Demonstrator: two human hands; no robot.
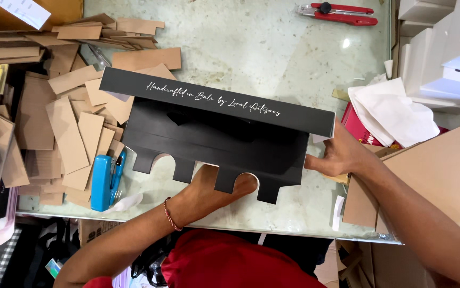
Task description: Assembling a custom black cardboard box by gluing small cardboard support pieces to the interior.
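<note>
Two hands work one black cardboard box [214,133], which lies on the pale table [272,48] with its long printed flap turned toward the far side; the left hand [208,192] reaches under the notched near edge, its grip closed on that scalloped panel, while the right hand [339,154] pinches the box's right end wall, fingers pressed to the card (thumb hidden behind it); cut brown cardboard strips [70,128] are heaped at the left beside a blue stapler [102,181], and a red utility knife [339,13] rests at the far edge; folding well, I judge, means keeping both ends square and creasing evenly along the score.
</note>
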